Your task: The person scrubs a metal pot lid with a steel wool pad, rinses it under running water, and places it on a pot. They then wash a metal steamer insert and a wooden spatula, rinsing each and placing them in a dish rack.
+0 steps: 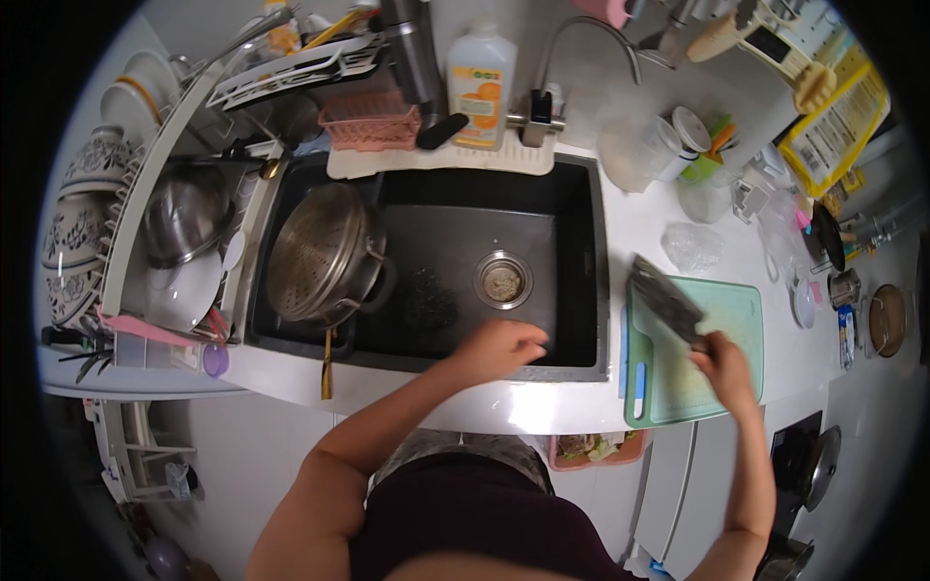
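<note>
My right hand (723, 367) grips the handle of a cleaver (662, 299), whose broad blade is over the upper left part of a green cutting board (726, 309). My left hand (501, 350) is above the front edge of the dark sink (465, 225), fingers curled; whether anything is between them cannot be told. The drain strainer (503, 280) in the sink holds pale scraps, and a dark patch lies left of it. At the sink's left side rests a metal steamer pot (327, 254), tilted, its perforated surface showing.
A dish rack (145, 196) with bowls and plates stands left. Behind the sink are a faucet (538, 120), a large bottle (479, 94) and a pink basket (370, 123). A crumpled plastic bag (692, 247) lies behind the board. Below the counter, an orange-pink bin (599, 459) holds vegetable scraps.
</note>
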Available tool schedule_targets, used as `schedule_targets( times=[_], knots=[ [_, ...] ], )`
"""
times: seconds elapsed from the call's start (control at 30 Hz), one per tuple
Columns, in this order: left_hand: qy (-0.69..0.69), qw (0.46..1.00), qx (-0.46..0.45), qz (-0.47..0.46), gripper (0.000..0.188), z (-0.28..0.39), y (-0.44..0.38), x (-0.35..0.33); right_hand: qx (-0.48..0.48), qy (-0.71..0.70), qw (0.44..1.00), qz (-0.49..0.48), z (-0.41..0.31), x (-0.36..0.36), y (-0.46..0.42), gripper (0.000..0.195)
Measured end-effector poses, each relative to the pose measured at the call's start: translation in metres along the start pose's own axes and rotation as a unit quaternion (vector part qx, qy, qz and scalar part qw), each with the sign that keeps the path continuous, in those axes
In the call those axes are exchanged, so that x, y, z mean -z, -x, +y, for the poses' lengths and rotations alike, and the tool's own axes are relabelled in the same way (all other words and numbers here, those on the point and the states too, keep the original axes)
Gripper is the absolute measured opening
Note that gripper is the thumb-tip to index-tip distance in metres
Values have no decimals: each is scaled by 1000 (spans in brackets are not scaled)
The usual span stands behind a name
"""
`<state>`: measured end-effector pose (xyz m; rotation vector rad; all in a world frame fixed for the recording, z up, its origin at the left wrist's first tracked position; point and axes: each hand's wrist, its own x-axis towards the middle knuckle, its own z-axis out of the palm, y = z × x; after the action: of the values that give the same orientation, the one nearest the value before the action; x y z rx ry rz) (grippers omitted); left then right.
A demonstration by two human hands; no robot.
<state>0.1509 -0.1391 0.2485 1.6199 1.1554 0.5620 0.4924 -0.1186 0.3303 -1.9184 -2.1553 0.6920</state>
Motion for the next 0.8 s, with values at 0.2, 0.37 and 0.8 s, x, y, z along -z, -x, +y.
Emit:
schedule_targets(
  times=[0.2,0.37,0.8],
  knots=[
    [407,901,126,86,41,-17,7,-23,-111,-499,821,-255,-121,-147,-69,24],
    [491,821,191,221,44,-46,31,-5,-227,-582,726,-286,-201,-205,-92,21],
    [416,833,149,332,19,-99,35,40,-9,-154,913,-377,-184,-231,-136,42]
  ],
)
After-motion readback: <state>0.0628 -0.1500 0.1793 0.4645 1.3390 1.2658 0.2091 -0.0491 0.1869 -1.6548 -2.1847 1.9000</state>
